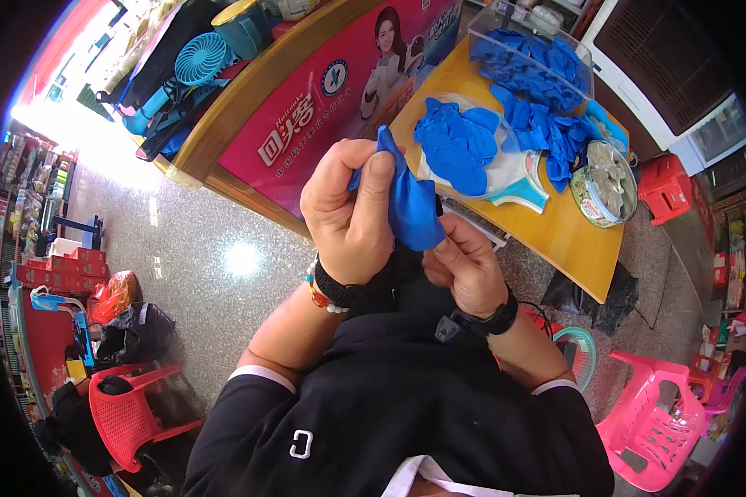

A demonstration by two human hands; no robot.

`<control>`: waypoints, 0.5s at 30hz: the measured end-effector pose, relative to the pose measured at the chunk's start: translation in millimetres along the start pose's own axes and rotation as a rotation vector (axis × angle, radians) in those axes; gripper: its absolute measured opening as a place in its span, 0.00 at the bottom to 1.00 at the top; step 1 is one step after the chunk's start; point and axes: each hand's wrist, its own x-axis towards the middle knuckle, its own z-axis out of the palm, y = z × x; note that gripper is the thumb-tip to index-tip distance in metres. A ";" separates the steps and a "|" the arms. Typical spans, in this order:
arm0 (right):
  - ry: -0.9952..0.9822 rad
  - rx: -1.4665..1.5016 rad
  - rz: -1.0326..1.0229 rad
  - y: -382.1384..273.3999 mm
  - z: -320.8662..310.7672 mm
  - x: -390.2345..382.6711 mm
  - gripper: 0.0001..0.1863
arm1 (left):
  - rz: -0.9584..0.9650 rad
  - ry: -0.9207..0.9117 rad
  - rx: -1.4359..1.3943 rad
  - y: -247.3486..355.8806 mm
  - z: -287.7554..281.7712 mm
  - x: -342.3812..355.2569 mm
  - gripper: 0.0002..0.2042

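A blue cloth piece (414, 211) is stretched between my two hands in front of my chest. My left hand (346, 207) is closed, pinching its upper part between thumb and fingers. Lower down, my right hand (471, 269) grips the bottom edge with thumb and fingertips. Beyond the hands, a stack of similar blue pieces (456, 145) lies on a white sheet on the wooden table (568, 248). More crumpled blue pieces (547, 132) are heaped to its right. A clear plastic bin (584, 62) at the table's far end holds many of them.
A round tin (603, 186) with pale crumpled contents stands at the table's right edge. Along the left runs a counter with a pink printed panel (307, 108), a small blue fan (201, 60) on top. Plastic chairs (655, 418), (133, 418) stand at both sides.
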 end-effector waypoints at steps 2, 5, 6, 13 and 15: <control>0.048 -0.223 -0.074 -1.0 -1.6 2.4 0.07 | -0.043 0.004 -0.074 -3.7 -1.0 -3.9 0.05; 0.176 -0.649 -0.347 -0.3 -2.9 0.6 0.06 | -0.160 0.041 -0.255 -2.4 0.1 -6.7 0.07; 0.211 -0.694 -0.363 -1.7 -3.3 1.0 0.06 | -0.226 0.070 -0.364 -1.3 0.4 -4.9 0.08; 0.241 -0.884 -0.425 -12.7 5.7 -2.4 0.09 | -0.253 0.070 -0.404 -0.6 -6.7 -0.4 0.11; 0.229 -0.912 -0.465 -11.1 4.5 -1.6 0.10 | -0.261 0.074 -0.404 1.9 -6.6 -0.1 0.11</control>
